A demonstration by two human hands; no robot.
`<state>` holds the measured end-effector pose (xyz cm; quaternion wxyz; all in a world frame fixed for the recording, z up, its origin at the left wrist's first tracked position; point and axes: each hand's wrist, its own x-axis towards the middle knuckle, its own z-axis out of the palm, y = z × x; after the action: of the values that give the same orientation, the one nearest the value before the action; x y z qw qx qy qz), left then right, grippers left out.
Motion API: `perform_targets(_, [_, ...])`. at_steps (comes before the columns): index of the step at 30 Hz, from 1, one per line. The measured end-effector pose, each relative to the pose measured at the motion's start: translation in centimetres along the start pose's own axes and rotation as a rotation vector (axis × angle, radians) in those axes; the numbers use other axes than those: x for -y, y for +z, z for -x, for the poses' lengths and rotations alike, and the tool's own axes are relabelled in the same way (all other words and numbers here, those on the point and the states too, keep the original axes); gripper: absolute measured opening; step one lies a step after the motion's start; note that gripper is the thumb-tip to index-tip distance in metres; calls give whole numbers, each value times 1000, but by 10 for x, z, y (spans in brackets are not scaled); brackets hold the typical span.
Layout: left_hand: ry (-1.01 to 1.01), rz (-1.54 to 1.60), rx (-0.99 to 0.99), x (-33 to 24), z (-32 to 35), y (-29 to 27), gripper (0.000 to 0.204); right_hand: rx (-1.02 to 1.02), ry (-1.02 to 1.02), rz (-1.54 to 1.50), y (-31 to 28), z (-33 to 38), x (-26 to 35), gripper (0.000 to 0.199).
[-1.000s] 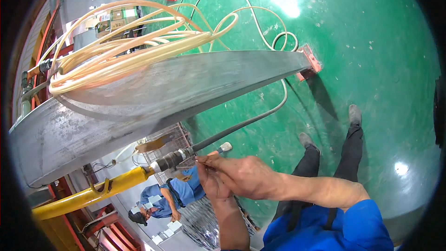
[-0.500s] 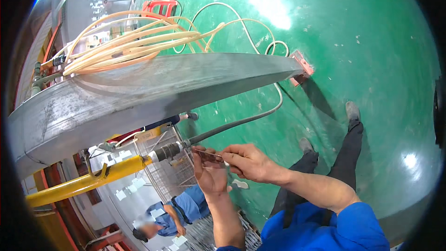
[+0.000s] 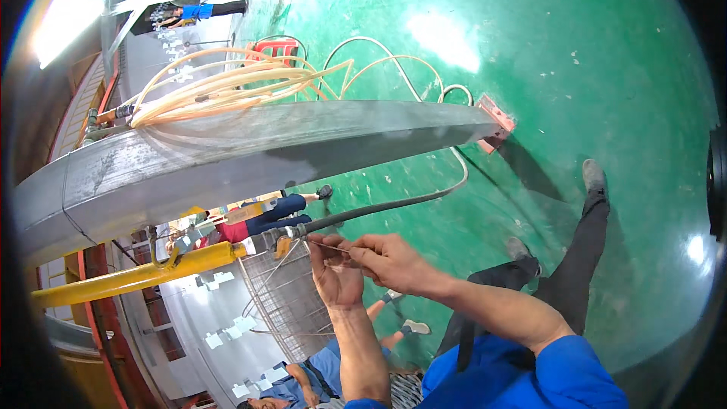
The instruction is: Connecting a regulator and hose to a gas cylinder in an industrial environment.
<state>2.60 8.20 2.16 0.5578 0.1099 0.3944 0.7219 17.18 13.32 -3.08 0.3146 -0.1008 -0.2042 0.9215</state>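
Yellow pipe, coupled at its end to a dark hose. Just beyond that end, my right hand pinches a thin wire-like piece; my left hand, fingers bent, is at the piece's other end, grip undetermined. Beside the pipe: grey metal column, coiled pale hose on its far side.

No lettering, number, label or sign can be read anywhere — the small white rectangular patches scattered over the smooth pale grey surface at lower left are too small to tell whether they bear print.
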Motion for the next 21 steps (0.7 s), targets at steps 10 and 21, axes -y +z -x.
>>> perform_targets(10, [72, -116, 23, 4, -5, 6, 23, 94, -135, -93, -19, -4, -21, 32])
perform_targets(21, [146, -88, -97, 12, -5, 13, 21, 98, 50, -238, -50, 16, -28, 31])
